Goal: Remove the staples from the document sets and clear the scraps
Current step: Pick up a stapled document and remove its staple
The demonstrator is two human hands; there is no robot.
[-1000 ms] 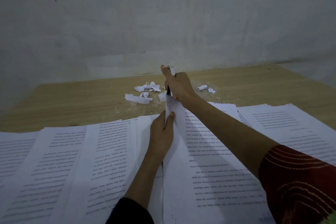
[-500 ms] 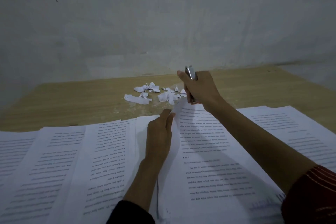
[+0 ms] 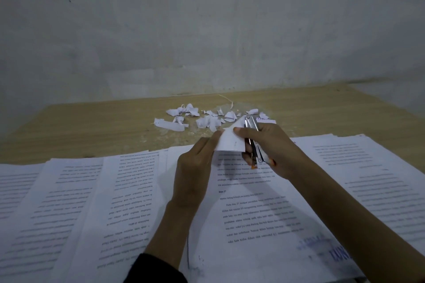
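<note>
document set (image 3: 257, 209) lies on the table (image 3: 92, 126) in front of us, between other printed sets (image 3: 115, 202), with its far corner (image 3: 230, 142) folded up off the sheet. we pinch that corner at its left edge with the left hand (image 3: 195, 167). the right hand (image 3: 276, 151) grips a metal staple tool (image 3: 251, 126) in curled fingers, and its thumb presses on the corner's upper right edge. the staple itself is not visible from this angle.

we judge the step in hand to be freeing the staple at this corner. procedure:
- hold the corner taut and flat between both hands.
- place the left pinch close to the staple so that it takes the load.
- work the tool tip under the staple, not into the paper.
- lift straight up so that the pages do not tear.
- move any torn piece to the scraps (image 3: 207, 119), which lie in a loose pile on the table just beyond the corner.
</note>
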